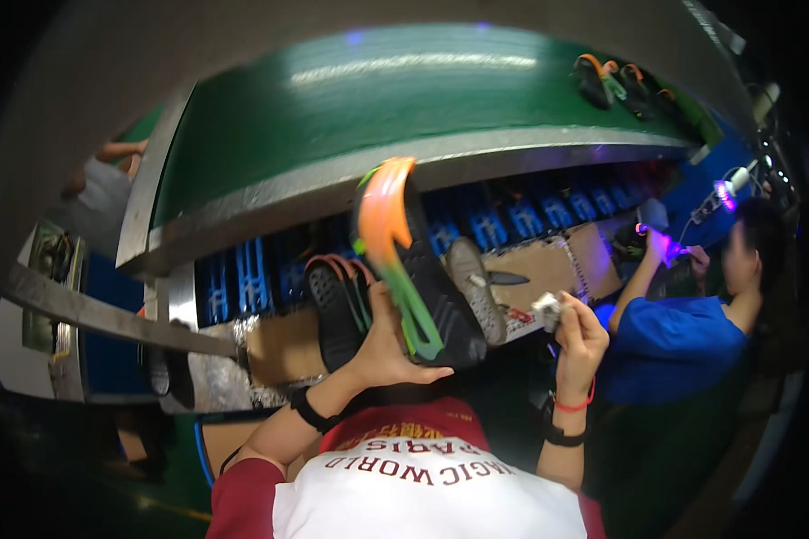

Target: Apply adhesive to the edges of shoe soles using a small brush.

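My left hand (388,352) is closed around the lower side of a black shoe sole (449,314), raised in front of my chest and tilted upright. A glossy strip (388,225) fading from orange to green runs along the sole. My right hand (582,340), to the right of the sole and apart from it, pinches a small crumpled whitish wad (546,311); its material is unclear. Behind my left hand another dark sole with orange and green edging (326,301) stands on the bench. Just behind the held sole lies a grey sole-shaped piece (473,286).
A green conveyor belt (333,117) with a metal edge crosses ahead, carrying several soles (602,83) at far right. Below it runs a row of blue racks (521,216). Cardboard (535,274) covers the bench. A co-worker in blue (674,346) works at right; a metal bar (108,310) crosses at left.
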### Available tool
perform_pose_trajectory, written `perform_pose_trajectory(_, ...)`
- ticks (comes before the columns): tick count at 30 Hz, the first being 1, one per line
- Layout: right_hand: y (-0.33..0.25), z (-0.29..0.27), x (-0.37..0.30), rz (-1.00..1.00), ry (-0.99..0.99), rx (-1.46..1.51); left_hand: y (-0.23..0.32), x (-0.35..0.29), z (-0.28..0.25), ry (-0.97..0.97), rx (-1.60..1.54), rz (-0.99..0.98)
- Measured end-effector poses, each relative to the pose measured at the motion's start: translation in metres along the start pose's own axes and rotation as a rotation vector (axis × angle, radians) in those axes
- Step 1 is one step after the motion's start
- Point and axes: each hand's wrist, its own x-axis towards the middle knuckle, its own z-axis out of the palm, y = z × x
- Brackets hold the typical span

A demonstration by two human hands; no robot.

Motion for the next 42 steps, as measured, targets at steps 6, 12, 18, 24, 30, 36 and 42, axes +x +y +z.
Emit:
perform_pose_trajectory(6,0.007,-0.08,-0.028,-0.027,0.256,-0.012,-0.006,0.157,0.083,-0.233,-0.65,-0.132)
perform_pose_trajectory(12,0.002,-0.057,-0.037,-0.019,0.161,-0.103,0.009,0.313,0.117,0.146,-0.669,-0.286)
perform_pose_trajectory(18,0.04,-0.009,-0.044,0.07,-0.149,-0.114,-0.016,0.116,0.07,0.412,0.322,0.299)
perform_pose_trajectory(24,0.072,0.071,-0.053,-0.342,-0.471,-0.534,-0.097,-0.082,-0.062,0.764,0.795,-0.173)
perform_pose_trajectory(30,0.161,0.107,-0.056,-0.354,-0.613,-0.996,-0.123,-0.131,-0.105,0.272,0.872,-0.682)
perform_pose_trajectory(36,0.202,0.113,-0.042,-0.329,-0.576,-1.054,-0.091,-0.122,-0.138,0.224,-0.277,-0.994)
perform_pose_trajectory(42,0.203,0.113,-0.038,-0.307,-0.622,-1.052,-0.069,-0.125,-0.102,0.476,-1.309,-0.753)
